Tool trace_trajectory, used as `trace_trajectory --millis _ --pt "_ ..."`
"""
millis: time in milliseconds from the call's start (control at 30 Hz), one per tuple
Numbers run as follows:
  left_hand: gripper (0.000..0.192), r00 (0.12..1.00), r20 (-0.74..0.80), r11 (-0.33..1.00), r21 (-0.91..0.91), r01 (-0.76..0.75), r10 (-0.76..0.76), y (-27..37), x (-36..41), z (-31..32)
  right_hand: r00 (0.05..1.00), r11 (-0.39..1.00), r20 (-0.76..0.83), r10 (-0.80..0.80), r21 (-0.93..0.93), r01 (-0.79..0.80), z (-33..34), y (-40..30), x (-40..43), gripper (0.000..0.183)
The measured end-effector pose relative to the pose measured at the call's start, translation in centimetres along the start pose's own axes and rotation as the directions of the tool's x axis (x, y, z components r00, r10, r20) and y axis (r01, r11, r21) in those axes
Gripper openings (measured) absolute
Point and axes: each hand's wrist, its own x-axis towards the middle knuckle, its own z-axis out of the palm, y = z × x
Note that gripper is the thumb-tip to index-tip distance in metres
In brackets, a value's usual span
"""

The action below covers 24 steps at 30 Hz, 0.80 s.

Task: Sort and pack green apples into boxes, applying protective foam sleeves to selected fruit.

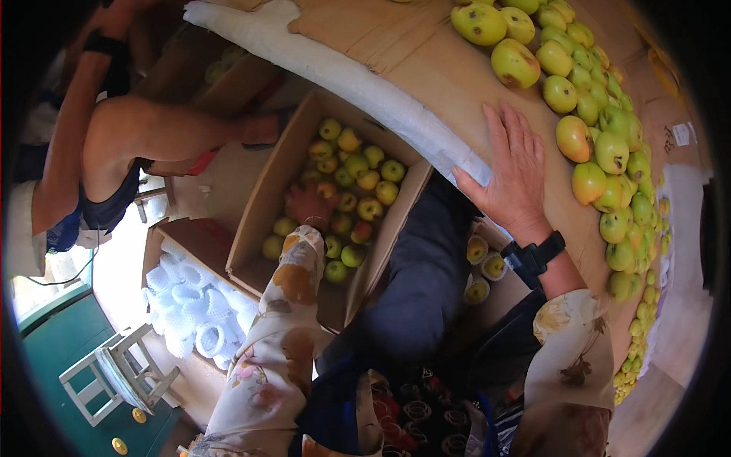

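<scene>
My left hand (311, 204) reaches down into a cardboard box (258, 188) of green and reddish apples (357, 165). Its fingers are among the fruit and partly lost in shadow, so whether they grip an apple is unclear. My right hand (508, 171) lies flat with fingers spread on a cardboard-covered tabletop (422, 80), its thumb over the pale padded edge (342, 74). That hand holds nothing. To its right, a long heap of yellow-green apples (611, 151) covers part of the tabletop, some with brown spots.
Left of the box, a carton holds white foam fruit nets (197, 308). Foam-wrapped apples (492, 266) sit in another box under the table edge, beside my leg (420, 274). A co-worker's bent leg (160, 128) is at upper left. A wooden stool (117, 371) stands lower left.
</scene>
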Motion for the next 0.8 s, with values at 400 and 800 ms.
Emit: trace_trajectory --millis 400,800 --pt "0.060 0.906 0.298 0.935 0.094 -0.342 0.302 -9.4 1.6 3.3 0.994 0.998 -0.106 0.033 0.060 -0.026 0.4 0.8 -1.2 0.076" --pt "0.067 0.689 0.155 -0.148 -0.921 0.360 0.708 0.9 -15.5 -18.7 0.990 0.931 -0.101 0.101 0.359 -0.059 -1.2 1.0 -1.8 0.068"
